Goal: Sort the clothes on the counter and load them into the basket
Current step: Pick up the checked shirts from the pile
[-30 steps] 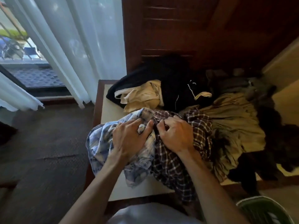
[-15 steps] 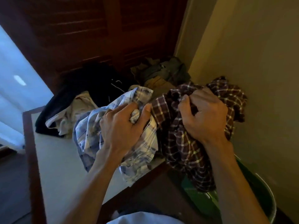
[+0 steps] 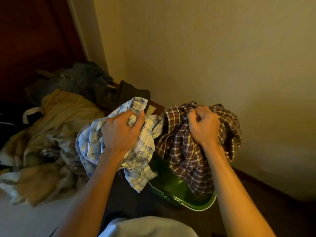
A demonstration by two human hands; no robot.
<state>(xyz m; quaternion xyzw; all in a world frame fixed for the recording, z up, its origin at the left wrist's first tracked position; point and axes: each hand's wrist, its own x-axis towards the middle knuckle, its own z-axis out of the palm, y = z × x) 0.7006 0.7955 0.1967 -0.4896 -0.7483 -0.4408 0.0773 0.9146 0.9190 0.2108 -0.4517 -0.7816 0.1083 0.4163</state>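
Both hands are shown raised side by side, each clenched around a bunched garment. The left hand (image 3: 120, 132) is closed on a pale blue-and-white plaid shirt (image 3: 136, 161), with a fold pinched between thumb and curled fingers; most of the shirt hangs below and to either side of the fist. The right hand (image 3: 204, 126) is closed on a dark maroon plaid shirt (image 3: 184, 161), gathered into the palm, with loose cloth draped around the wrist and hanging beneath it. A green basket (image 3: 172, 185) is seen directly under the right hand; the lower end of the maroon shirt reaches down into it, while the pale shirt's hem hangs over its near-left rim. The far rim of the basket is covered by both garments. To the left of the left hand, a heap of remaining clothes (image 3: 56, 134) lies on the counter (image 3: 25, 219), tan pieces nearest and grey-dark ones behind; individual items there are hard to distinguish in the dim light. The fingertips of both hands are buried in fabric. A plain wall (image 3: 222, 57) stands beyond the right hand.
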